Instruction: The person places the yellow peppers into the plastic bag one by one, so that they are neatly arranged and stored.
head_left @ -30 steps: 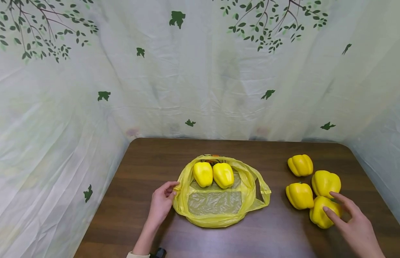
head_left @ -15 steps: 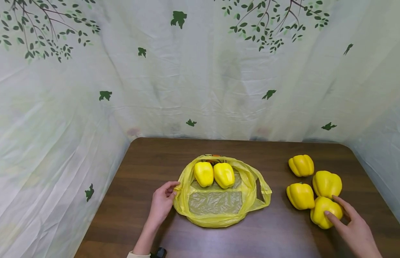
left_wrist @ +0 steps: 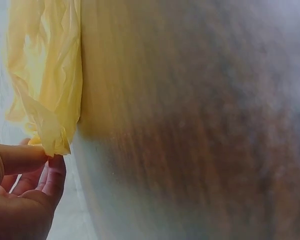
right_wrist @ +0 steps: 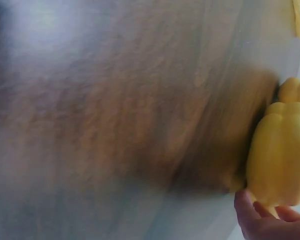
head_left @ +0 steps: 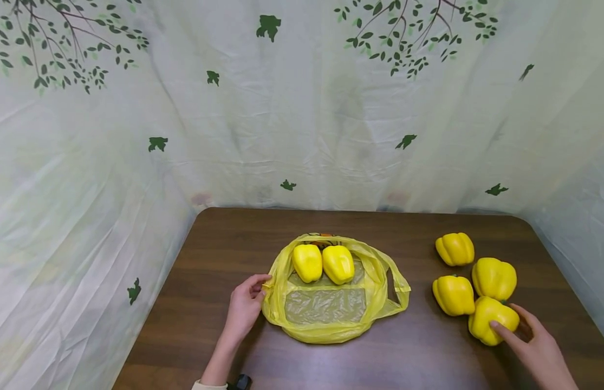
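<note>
A yellow plastic bag (head_left: 326, 335) lies opened out on the table, and two yellow bell peppers, one of them a left pepper (head_left: 307, 264) and the other a right pepper (head_left: 338, 265), sit inside its far part. My left hand (head_left: 245, 306) pinches the bag's left edge between thumb and fingers; the left wrist view shows the gathered plastic (left_wrist: 52, 130) at the fingertips. At the right, my right hand (head_left: 537, 343) grips the nearest bell pepper (head_left: 492, 320), thumb on its near side and fingers round its right end. The far fingers are partly hidden behind it.
Three more bell peppers lie close to the gripped one: a far pepper (head_left: 455, 249), a right pepper (head_left: 494, 278) and a left pepper (head_left: 453, 295). The brown table (head_left: 233, 233) ends at a hanging white cloth (head_left: 302, 119) behind.
My right hand has closed in on the nearest pepper, which has turned slightly so its green stem end shows. The left hand and the bag stay where they were.
</note>
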